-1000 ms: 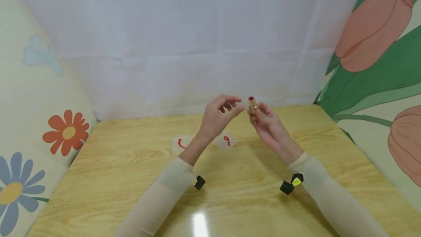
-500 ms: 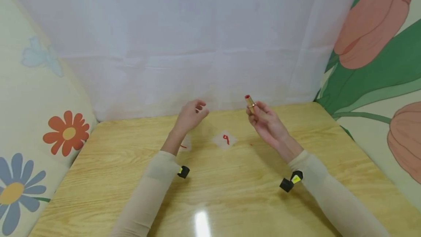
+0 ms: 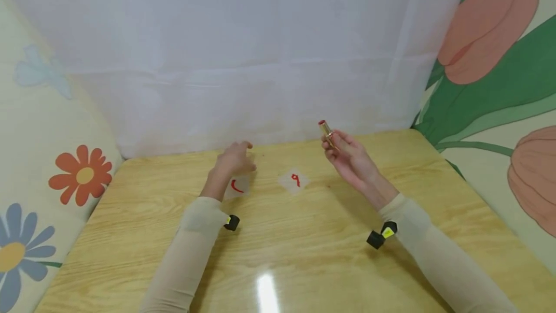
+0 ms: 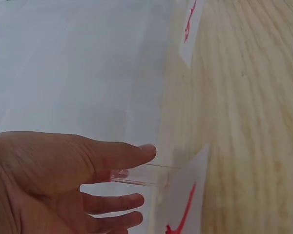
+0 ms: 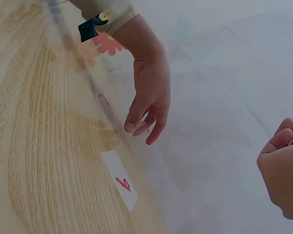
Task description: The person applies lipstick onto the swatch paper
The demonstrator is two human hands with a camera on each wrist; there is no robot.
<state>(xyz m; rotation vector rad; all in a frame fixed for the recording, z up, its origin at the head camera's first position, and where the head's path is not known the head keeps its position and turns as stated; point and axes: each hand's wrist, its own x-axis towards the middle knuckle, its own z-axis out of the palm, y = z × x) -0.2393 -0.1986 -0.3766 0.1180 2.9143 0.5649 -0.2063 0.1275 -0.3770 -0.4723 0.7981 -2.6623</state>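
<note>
In the head view my right hand [image 3: 354, 163] grips a lipstick [image 3: 326, 132] by its gold base, the red tip raised and leaning left. Only its edge shows in the right wrist view, beside my curled fingers [image 5: 278, 139]. Toward the back of the table my left hand [image 3: 234, 161] is lowered, thumb and fingers spread apart. A clear plastic cap [image 4: 146, 178] lies at the thumb in the left wrist view, partly hidden behind it. Below that hand is a white paper slip [image 3: 238, 187] with a red curved stroke.
A second paper slip [image 3: 294, 181] with a red mark like a 9 lies on the wooden table [image 3: 304, 245] between the hands. A white cloth [image 3: 260, 62] hangs along the back edge. Flower-printed panels [image 3: 84, 175] stand at both sides.
My left hand has moved left, away from the lipstick, and down to the clear cap at the back of the table. The right hand stays nearly in place, still gripping the lipstick.
</note>
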